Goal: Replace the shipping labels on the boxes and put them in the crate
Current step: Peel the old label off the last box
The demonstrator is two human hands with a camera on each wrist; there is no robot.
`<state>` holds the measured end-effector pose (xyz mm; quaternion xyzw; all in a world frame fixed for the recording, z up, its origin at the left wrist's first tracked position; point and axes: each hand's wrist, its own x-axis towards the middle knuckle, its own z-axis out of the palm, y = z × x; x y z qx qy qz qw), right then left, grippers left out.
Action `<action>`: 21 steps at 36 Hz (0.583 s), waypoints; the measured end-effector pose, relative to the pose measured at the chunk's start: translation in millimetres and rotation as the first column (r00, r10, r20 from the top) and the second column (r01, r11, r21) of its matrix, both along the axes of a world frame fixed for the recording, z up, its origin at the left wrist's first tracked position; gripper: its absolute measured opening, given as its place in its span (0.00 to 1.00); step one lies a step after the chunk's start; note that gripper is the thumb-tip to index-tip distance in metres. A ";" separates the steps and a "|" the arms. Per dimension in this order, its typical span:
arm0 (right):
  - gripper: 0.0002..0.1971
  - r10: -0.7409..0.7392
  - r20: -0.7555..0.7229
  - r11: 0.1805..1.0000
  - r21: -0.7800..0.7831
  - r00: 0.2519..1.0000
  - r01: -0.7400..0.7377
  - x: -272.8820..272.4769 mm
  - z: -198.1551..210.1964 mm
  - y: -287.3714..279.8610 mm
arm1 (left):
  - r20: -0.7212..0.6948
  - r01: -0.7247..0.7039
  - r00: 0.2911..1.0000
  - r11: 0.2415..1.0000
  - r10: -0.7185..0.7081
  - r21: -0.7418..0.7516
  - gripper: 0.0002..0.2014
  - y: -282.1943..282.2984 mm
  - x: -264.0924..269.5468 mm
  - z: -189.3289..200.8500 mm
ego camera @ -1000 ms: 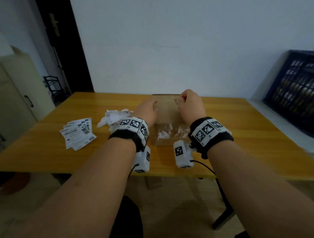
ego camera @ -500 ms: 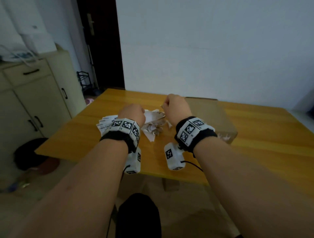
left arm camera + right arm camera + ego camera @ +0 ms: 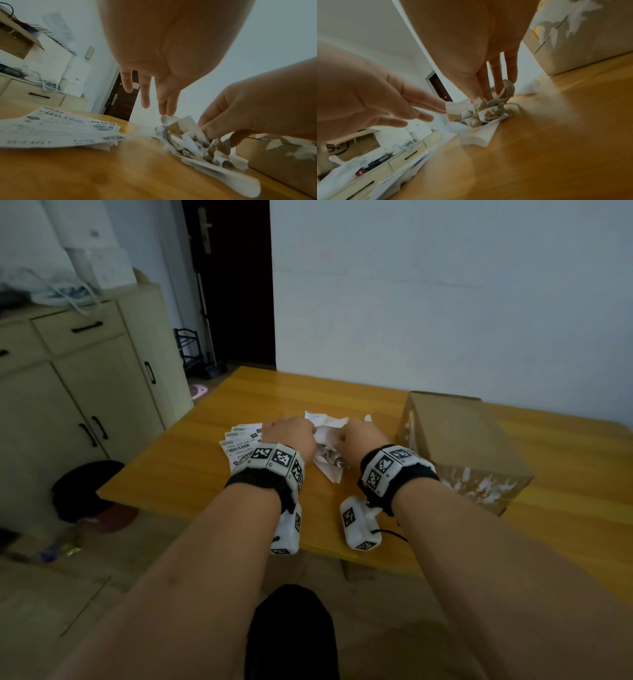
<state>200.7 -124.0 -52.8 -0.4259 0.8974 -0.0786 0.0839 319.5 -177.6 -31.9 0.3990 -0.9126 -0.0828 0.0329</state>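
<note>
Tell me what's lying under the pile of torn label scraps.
A flat white sheet lies under the torn label scraps, on the wooden table. Its middle is hidden beneath the pile, so anything else there cannot be seen.

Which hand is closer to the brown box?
The right hand. It is over the torn paper pile, just beside the cardboard box. The left hand is on the pile's far side, nearer the new labels.
</note>
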 end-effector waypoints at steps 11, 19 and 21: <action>0.16 0.046 0.146 0.999 -0.012 0.988 -0.044 3.4 5.9 17.4 | 0.007 -0.027 1.000 0.998 0.026 0.051 0.23 6.8 1.6 7.7; 0.19 0.041 0.044 0.987 -0.154 0.998 -0.034 3.8 35.8 42.1 | -0.048 -0.037 0.998 0.999 0.037 0.011 0.22 21.2 4.9 21.4; 0.21 0.033 0.030 0.977 -0.214 0.999 -0.026 -1.2 42.3 51.1 | -0.052 -0.035 0.998 0.999 0.036 0.014 0.21 25.3 4.5 24.4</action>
